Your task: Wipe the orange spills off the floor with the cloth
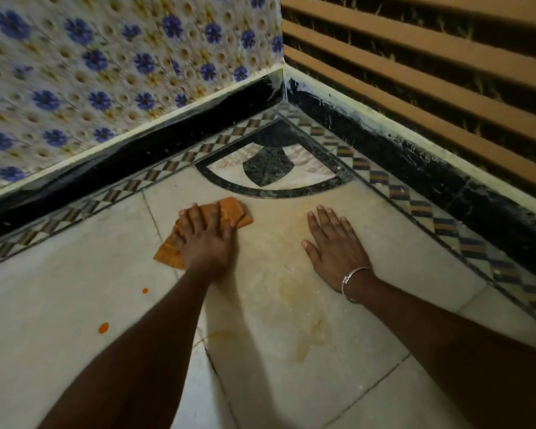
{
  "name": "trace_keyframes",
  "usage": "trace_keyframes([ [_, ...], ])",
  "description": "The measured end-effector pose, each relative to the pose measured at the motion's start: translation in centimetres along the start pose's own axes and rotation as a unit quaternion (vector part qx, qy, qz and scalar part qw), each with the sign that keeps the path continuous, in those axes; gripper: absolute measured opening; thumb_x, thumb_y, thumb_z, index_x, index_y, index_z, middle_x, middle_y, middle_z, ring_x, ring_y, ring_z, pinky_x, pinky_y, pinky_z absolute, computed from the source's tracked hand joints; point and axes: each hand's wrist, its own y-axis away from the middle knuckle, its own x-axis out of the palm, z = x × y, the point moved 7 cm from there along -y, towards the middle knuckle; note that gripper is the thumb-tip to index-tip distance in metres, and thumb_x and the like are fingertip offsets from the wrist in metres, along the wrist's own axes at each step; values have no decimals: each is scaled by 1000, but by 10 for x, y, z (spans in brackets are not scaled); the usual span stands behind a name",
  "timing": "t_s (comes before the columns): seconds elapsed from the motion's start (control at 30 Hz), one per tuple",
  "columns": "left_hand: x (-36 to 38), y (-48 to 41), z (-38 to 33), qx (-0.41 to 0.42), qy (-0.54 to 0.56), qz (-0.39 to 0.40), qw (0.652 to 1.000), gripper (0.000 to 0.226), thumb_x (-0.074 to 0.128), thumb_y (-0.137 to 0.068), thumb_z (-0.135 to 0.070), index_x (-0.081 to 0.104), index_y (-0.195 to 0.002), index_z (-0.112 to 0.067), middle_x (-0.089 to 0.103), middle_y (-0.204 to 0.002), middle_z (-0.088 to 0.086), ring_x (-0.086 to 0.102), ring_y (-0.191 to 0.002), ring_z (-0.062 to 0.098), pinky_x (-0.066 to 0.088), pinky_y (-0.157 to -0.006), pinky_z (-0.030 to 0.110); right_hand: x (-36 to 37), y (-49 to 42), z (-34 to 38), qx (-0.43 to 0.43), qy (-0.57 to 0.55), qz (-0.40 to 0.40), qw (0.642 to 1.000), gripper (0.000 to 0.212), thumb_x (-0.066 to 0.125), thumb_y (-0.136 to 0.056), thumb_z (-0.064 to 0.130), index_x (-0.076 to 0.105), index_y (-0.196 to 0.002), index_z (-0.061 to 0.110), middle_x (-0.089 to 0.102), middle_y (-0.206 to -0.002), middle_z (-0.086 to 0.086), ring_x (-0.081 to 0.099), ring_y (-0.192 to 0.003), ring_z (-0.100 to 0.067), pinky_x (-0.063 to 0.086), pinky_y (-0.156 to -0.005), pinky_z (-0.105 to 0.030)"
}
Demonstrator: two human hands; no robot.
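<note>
An orange cloth lies flat on the pale tiled floor near a room corner. My left hand presses down on it with spread, straight fingers. My right hand rests flat on the bare floor to the right, a silver bangle on its wrist. Two small orange drops sit on the floor left of my left forearm. A faint yellowish smear stains the tile between my arms, and an orange streak runs beside my left forearm.
The corner is bounded by a blue-flowered wall covering on the left and a brown-and-dark striped wall on the right, both above a black skirting. A checkered border and a dark inlaid fan pattern mark the floor near the corner.
</note>
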Motion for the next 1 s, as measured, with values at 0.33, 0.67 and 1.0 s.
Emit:
trace_keyframes([
  [0.33, 23, 75, -84, 26, 2, -12, 1000, 73, 8, -103, -68, -10, -164, -33, -17, -172, 9, -22, -157, 34, -14, -123, 62, 1, 0, 2, 6, 9, -5, 1000, 70, 14, -99, 51, 10, -160, 18, 8, -167, -7, 3, -154, -22, 5, -125, -42],
  [0.67, -5, 15, 12, -7, 14, -8, 1000, 74, 11, -101, -72, -6, -165, -38, -13, -174, 6, -16, -159, 29, -5, -126, 61, 0, 1, 0, -3, -5, -3, 1000, 71, 12, -98, 51, 11, -160, 17, 8, -167, -7, 3, -154, -22, 2, -125, -40],
  [1.0, 24, 75, -82, 48, 5, 9, 999, 83, 2, -95, -80, -17, -162, -35, -28, -169, 6, -26, -156, 31, -12, -125, 61, 1, 2, 3, 1, 7, 1, 1000, 74, 3, -95, 52, 12, -159, 16, 8, -167, -9, 4, -154, -24, 5, -125, -43],
])
